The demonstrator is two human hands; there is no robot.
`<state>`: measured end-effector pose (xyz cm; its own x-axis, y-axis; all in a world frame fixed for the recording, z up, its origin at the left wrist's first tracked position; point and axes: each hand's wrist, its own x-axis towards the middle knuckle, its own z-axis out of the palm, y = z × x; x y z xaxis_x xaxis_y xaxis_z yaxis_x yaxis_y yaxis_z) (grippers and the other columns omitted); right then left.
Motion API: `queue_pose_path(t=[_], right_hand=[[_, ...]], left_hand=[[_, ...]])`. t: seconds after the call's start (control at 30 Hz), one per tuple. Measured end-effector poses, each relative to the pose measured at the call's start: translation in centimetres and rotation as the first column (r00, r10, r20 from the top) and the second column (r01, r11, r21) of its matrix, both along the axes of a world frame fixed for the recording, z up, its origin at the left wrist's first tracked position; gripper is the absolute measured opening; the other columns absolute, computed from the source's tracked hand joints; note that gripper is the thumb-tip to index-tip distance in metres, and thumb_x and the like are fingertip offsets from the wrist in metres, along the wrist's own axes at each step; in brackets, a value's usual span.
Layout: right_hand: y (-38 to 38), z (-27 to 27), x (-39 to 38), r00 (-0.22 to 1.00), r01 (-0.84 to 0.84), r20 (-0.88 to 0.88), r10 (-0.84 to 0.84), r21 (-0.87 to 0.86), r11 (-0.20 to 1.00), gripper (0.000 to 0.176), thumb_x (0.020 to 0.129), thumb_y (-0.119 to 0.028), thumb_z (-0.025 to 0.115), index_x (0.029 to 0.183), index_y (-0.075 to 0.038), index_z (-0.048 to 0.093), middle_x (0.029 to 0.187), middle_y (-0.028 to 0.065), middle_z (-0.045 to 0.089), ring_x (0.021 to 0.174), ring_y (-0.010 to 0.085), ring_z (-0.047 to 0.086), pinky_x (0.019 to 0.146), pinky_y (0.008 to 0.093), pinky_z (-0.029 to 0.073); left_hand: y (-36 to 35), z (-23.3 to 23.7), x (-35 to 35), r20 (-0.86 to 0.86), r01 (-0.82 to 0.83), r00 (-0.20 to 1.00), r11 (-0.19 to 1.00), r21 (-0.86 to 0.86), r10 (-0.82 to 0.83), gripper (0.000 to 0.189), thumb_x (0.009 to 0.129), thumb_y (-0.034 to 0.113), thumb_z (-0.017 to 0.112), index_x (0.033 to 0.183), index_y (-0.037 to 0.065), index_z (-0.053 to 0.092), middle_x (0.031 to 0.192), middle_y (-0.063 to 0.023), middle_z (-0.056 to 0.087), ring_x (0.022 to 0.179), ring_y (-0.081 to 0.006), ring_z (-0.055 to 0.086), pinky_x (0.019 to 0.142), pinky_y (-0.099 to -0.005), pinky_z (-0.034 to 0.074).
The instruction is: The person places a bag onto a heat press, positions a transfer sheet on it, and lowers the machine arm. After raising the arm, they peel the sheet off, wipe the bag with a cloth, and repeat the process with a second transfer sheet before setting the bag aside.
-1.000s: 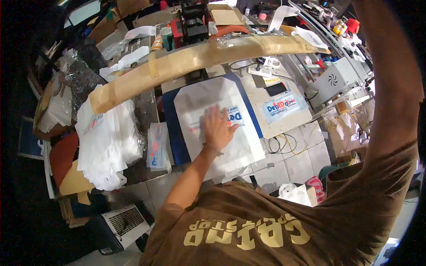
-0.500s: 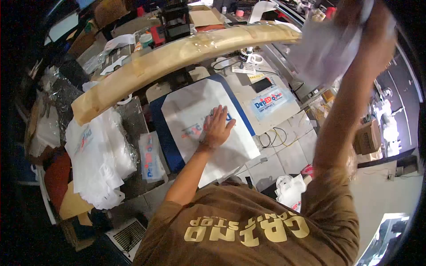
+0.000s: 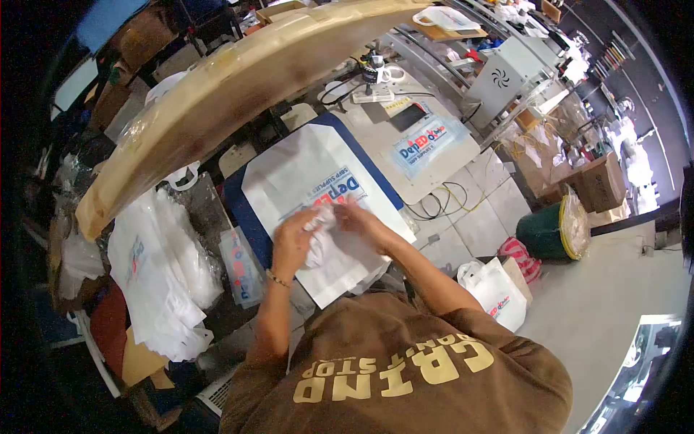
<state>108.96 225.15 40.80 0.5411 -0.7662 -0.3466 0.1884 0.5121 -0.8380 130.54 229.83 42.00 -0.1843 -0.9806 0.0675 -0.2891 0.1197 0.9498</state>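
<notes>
A white printed bag (image 3: 289,173) lies flat on a dark blue board (image 3: 235,195), with red and blue "DepED" lettering on its face. Over its lower half, my left hand (image 3: 293,237) and my right hand (image 3: 359,223) are close together, fingers bent around a crumpled white cloth (image 3: 322,244). The cloth is bunched between them, and its exact kind is hard to make out. Part of the lettering is hidden behind my fingers.
A long wrapped beam (image 3: 238,87) arches across the far side. Stacked white bags (image 3: 155,267) lie at left. A printed film sheet (image 3: 426,148) and phone (image 3: 409,117) are on the board to the right. Beyond stand a green bin (image 3: 542,231) and another bag (image 3: 495,293).
My right hand has come down from the upper right with the whitish piece to the bag. My left hand, flat on the bag before, has drawn nearer me and closed on the cloth.
</notes>
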Motion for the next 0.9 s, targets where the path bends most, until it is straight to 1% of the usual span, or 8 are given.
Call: queue_pose_path(t=[0.03, 0.07, 0.1, 0.23, 0.3, 0.43, 0.63, 0.9], right_hand=[[-0.9, -1.4, -1.4, 1.0, -0.009, 0.009, 0.009, 0.0, 1.0, 0.083, 0.094, -0.071, 0.049, 0.145, -0.005, 0.048, 0.149, 0.0163, 0.047, 0.127, 0.0302, 0.051, 0.104, 0.045, 0.041], [-1.8, -2.5, -3.3, 0.914, -0.071, -0.37, -0.166, -0.55, 0.832, 0.078, 0.091, -0.062, 0.061, 0.147, -0.009, 0.047, 0.146, 0.0196, 0.048, 0.126, 0.0333, 0.051, 0.104, 0.0449, 0.042], [-2.6, -2.9, -4.7, 0.694, -0.334, -0.517, -0.502, -0.848, 0.412, 0.078, 0.087, -0.052, 0.073, 0.149, -0.012, 0.046, 0.143, 0.0229, 0.048, 0.125, 0.0364, 0.051, 0.104, 0.0448, 0.042], [-4.8, -2.6, -7.4, 0.48, -0.331, -0.559, -0.675, -0.829, 0.451, 0.088, 0.075, -0.035, 0.086, 0.15, -0.015, 0.046, 0.135, 0.029, 0.053, 0.127, 0.042, 0.05, 0.106, 0.0452, 0.042], [-6.0, -4.1, -8.3, 0.717, -0.214, -0.533, -0.45, -0.782, 0.585, 0.095, 0.074, -0.038, 0.086, 0.154, -0.014, 0.04, 0.134, 0.0278, 0.054, 0.127, 0.0434, 0.051, 0.107, 0.046, 0.042], [-6.7, -5.1, -8.9, 0.85, -0.161, -0.463, -0.25, -0.681, 0.714, 0.097, 0.077, -0.043, 0.083, 0.156, -0.011, 0.035, 0.142, 0.0297, 0.051, 0.13, 0.0423, 0.052, 0.109, 0.0434, 0.043], [-7.0, -6.6, -8.9, 0.862, -0.124, -0.423, -0.278, -0.709, 0.694, 0.095, 0.079, -0.043, 0.081, 0.158, -0.017, 0.034, 0.13, 0.0269, 0.059, 0.119, 0.0386, 0.059, 0.101, 0.0423, 0.046], [-7.0, -6.6, -9.4, 0.816, -0.265, -0.53, -0.232, -0.699, 0.664, 0.084, 0.081, -0.048, 0.077, 0.155, -0.032, 0.04, 0.099, 0.0187, 0.056, 0.094, 0.0369, 0.059, 0.086, 0.0417, 0.048]], left_hand=[[-0.7, 0.0, 0.7, 0.202, -0.157, 0.963, 0.98, -0.121, 0.179, 0.036, 0.086, 0.011, 0.073, 0.12, 0.001, 0.07, 0.14, -0.0189, 0.057, 0.129, -0.0342, 0.056, 0.105, -0.0393, 0.047], [-1.1, -0.1, 1.0, 0.371, -0.275, 0.855, 0.923, -0.267, 0.362, 0.03, 0.085, 0.009, 0.072, 0.115, 0.001, 0.072, 0.132, -0.0184, 0.062, 0.122, -0.0341, 0.06, 0.1, -0.0393, 0.05], [-1.6, -1.6, 0.8, 0.379, -0.278, 0.849, 0.922, -0.271, 0.367, 0.03, 0.085, 0.009, 0.072, 0.115, 0.001, 0.072, 0.132, -0.0184, 0.062, 0.122, -0.0341, 0.06, 0.1, -0.0393, 0.05], [-3.2, -4.8, -2.9, 0.491, -0.218, 0.715, 0.827, -0.519, 0.497, 0.024, 0.083, 0.003, 0.068, 0.106, 0.005, 0.074, 0.101, -0.0152, 0.065, 0.1, -0.0332, 0.064, 0.087, -0.0411, 0.052], [-5.1, -4.0, -6.1, 0.51, -0.06, 0.765, 0.833, -0.551, 0.393, 0.022, 0.081, 0.001, 0.067, 0.102, 0.006, 0.073, 0.104, -0.0144, 0.066, 0.102, -0.0338, 0.063, 0.09, -0.0415, 0.051], [-10.1, -4.0, -8.8, 0.505, -0.116, 0.749, 0.836, -0.536, 0.428, 0.02, 0.086, 0.003, 0.058, 0.1, 0.006, 0.071, 0.1, -0.0124, 0.066, 0.098, -0.0342, 0.062, 0.089, -0.0449, 0.05], [-4.0, -4.4, -6.7, 0.421, -0.049, 0.806, 0.756, -0.652, 0.415, 0.019, 0.085, 0.004, 0.057, 0.097, 0.005, 0.071, 0.095, -0.0145, 0.067, 0.097, -0.0355, 0.062, 0.088, -0.0452, 0.049], [-5.2, -4.2, -10.9, 0.516, -0.121, 0.765, 0.872, -0.474, 0.386, 0.016, 0.079, 0.003, 0.069, 0.095, 0.004, 0.073, 0.097, -0.0148, 0.068, 0.097, -0.0341, 0.064, 0.088, -0.0441, 0.051]])
